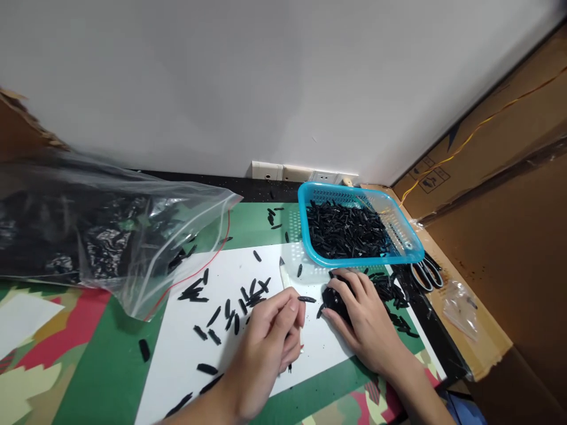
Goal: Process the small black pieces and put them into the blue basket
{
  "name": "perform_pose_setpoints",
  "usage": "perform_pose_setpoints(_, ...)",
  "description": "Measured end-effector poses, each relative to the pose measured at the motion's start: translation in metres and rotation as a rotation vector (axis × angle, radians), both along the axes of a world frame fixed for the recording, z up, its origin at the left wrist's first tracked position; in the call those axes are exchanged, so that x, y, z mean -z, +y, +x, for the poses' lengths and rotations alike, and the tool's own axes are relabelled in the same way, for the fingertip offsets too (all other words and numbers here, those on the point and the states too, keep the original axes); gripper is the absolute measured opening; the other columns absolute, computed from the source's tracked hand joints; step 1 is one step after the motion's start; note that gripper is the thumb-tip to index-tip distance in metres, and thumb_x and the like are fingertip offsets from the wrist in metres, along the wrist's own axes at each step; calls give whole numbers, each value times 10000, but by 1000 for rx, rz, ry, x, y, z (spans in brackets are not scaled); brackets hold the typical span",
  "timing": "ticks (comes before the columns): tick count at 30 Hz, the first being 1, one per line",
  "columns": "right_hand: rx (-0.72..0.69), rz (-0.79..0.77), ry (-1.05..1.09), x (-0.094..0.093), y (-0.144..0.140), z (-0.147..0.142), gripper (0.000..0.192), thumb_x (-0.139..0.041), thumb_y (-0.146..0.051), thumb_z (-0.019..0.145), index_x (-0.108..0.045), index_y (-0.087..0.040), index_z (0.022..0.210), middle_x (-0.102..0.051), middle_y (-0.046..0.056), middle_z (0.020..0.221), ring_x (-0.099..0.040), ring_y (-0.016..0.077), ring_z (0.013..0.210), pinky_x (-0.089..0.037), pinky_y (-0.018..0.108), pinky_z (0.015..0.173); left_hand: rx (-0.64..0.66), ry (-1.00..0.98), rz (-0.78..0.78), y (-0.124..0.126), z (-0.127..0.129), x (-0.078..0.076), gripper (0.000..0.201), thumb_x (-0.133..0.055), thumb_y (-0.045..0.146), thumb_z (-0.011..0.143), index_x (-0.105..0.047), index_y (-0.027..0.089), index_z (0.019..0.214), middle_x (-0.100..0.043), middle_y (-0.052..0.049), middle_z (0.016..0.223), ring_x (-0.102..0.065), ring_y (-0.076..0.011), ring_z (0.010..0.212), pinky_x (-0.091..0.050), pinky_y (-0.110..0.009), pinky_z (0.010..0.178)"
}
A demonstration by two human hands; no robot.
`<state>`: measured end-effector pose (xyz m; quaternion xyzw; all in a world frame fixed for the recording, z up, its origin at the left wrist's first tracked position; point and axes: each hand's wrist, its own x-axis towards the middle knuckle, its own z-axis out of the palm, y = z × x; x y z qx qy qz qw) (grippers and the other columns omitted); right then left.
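My left hand [277, 330] is closed above the white sheet [177, 348], pinching a small dark strip [307, 299] between thumb and forefinger. A slim white stick with a dark pointed tip [283, 270] passes behind these fingers; whether they touch it I cannot tell. My right hand [361, 313] curls over a shiny, rounded black object [335, 302], its fingers wrapped around the top and side. The palm hides much of that object, so its kind is unclear. Several loose black strips [254, 295] lie scattered on the sheet left of my hands.
Behind my right hand stands a blue plastic basket [310, 251] filled with black strips. Scissors [426, 274] and a small clear bag [460, 310] lie to its right. A large zip bag [177, 218] with dark contents covers the left. Sockets [296, 173] line the wall.
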<state>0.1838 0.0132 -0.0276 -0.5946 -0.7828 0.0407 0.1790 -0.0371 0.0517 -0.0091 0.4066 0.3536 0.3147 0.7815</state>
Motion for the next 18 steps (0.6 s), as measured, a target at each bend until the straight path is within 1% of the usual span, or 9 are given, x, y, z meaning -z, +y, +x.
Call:
perform_pose_setpoints(2, -26, 9, 4, 0, 0, 0, 261, -581, -292, 1091, -571, -231, 1345, -640, 142, 1361, -570, 322, 1257, -515, 500, 1051, -1, -7, -7, -1, 0, 1, 472, -539, 612, 1049, -476, 217, 798, -292, 110, 535, -216, -67, 461, -185, -197, 450)
perform_pose_setpoints(4, -34, -2, 1, -1, 0, 0, 207, -590, -278, 1086, -588, -218, 1285, -664, 124, 1277, -588, 300, 1155, -510, 461, 976, 2, -7, -22, -1, -1, 0, 468, -538, 604, 1054, -481, 215, 800, -301, 106, 536, -225, -68, 465, -187, -199, 454)
perform_pose_setpoints(7, -43, -32, -7, -4, 3, 0, 97, -620, -298, 1069, -615, -204, 1091, -693, 71, 1065, -584, 254, 950, -465, 396, 843, 2, 5, -36, 0, -1, -2, 472, -541, 599, 1056, -485, 213, 791, -295, 107, 526, -221, -67, 462, -194, -200, 456)
perform_pose_setpoints(9, -51, -6, -19, -5, 5, -1, 119, -603, -278, 1063, -615, -205, 970, -673, 38, 919, -569, 225, 847, -422, 366, 779, -2, 18, -35, 1, 0, -2, 469, -554, 591, 1053, -485, 212, 785, -296, 106, 520, -234, -66, 457, -205, -198, 453)
perform_pose_setpoints(13, -80, 129, -33, -4, 6, -1, 253, -536, -181, 1041, -596, -209, 797, -589, -5, 710, -502, 167, 650, -344, 338, 655, -8, 38, -28, 4, 1, -1, 467, -562, 590, 1049, -497, 211, 784, -291, 103, 513, -277, -68, 447, -227, -186, 441)
perform_pose_setpoints(15, -79, 196, 43, -3, 4, 2, 301, -548, -147, 1025, -564, -217, 733, -533, -28, 643, -441, 141, 571, -306, 327, 601, -10, 43, -25, 5, 2, 0, 472, -564, 594, 1046, -505, 209, 779, -288, 103, 504, -278, -67, 438, -235, -180, 433)
perform_pose_setpoints(18, -7, 268, 334, -1, -1, 11, 352, -578, -123, 1001, -493, -223, 675, -448, -53, 598, -380, 111, 514, -263, 305, 538, -27, 61, -20, 4, 2, 1, 469, -579, 582, 1042, -517, 204, 771, -308, 98, 499, -289, -65, 436, -254, -172, 430)
